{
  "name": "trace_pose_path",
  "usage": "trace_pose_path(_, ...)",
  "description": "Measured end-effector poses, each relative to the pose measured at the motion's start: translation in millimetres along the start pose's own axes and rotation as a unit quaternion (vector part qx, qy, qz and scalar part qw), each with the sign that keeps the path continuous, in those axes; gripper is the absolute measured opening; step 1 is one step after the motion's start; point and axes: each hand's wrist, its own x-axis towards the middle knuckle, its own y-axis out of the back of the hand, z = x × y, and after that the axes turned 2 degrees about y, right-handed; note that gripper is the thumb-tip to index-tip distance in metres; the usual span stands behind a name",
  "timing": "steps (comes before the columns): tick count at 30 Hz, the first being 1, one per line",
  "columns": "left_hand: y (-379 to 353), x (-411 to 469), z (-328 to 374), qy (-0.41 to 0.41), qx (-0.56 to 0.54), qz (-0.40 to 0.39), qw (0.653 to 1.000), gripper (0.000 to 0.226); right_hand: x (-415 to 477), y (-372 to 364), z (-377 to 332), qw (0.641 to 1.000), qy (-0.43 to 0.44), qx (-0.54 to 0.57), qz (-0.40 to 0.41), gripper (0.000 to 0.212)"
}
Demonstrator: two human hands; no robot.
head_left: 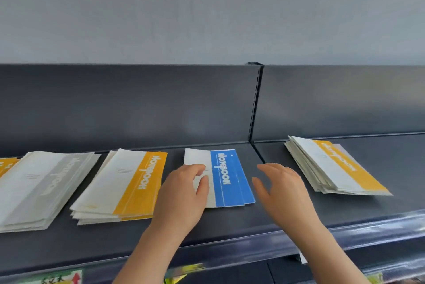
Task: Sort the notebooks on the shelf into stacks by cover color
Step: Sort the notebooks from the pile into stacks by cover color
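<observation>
A small stack of blue-and-white notebooks (230,180) lies in the middle of the dark shelf (230,221). My left hand (184,194) rests on the stack's white left part, fingers spread, gripping nothing. My right hand (282,189) hovers just right of the blue stack, open, fingers apart. A yellow-and-white stack (124,184) sits to the left. Further left lies a grey-and-white stack (39,187), with a sliver of another yellow notebook (7,164) at the frame's left edge. A fanned pile topped by a yellow notebook (333,166) lies at the right.
The shelf's dark back panel (138,104) rises behind the stacks, with a slotted upright (255,104) between two shelf sections. A clear price rail (368,230) runs along the front edge. Colourful items (59,279) show on the shelf below.
</observation>
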Motion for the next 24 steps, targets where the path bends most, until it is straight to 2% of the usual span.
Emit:
trace_pose_path(9, -69.6, 6.8, 54.8, -0.012, -0.018, -0.039, 0.999, 0.028, 7.5, 22.3, 91.7, 0.999, -0.032, 0.016, 0.019, 0.035)
trace_pose_path(14, -98.7, 21.4, 79.6, -0.03, -0.043, -0.071, 0.996, 0.028, 21.6, 33.0, 131.5, 0.997, -0.064, -0.001, 0.042, 0.024)
trace_pose_path(17, -118.5, 29.5, 97.6, -0.036, -0.064, -0.097, 0.993, 0.027, 31.0, 35.8, 163.9, 0.994, -0.097, -0.017, 0.048, 0.031)
trace_pose_path(22, -149.6, 32.4, 128.8, -0.028, -0.108, -0.144, 0.983, 0.03, 41.7, 39.7, 211.5, 0.985, -0.165, -0.042, -0.023, 0.021)
trace_pose_path(24, -161.1, 34.5, 143.6, -0.003, -0.139, -0.169, 0.976, 0.031, 42.4, 40.6, 221.9, 0.988, -0.148, -0.034, -0.039, 0.022)
